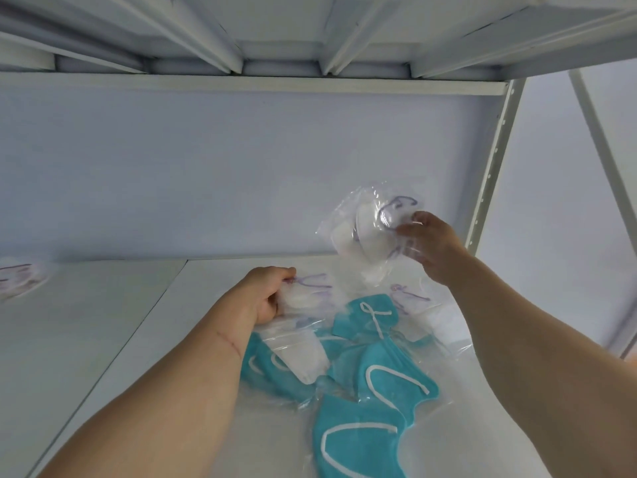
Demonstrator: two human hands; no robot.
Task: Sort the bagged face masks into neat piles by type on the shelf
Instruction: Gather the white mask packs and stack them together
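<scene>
White metal shelf (113,326), pale wall behind, upper shelf underside overhead. Right hand (429,243) raised above the heap near the shelf's right rear, fingers curled on a bagged white mask with purple loops (365,232). Left hand (267,293) gripping another bagged white mask (303,294) on the heap. Bagged teal masks (372,384) jumbled at front right. One more white mask (19,279) at far left edge.

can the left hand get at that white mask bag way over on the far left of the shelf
Probably not yet: the left hand already grips a white bagged mask. The path across the shelf to the far-left bag looks free, though it is a long reach.
</scene>
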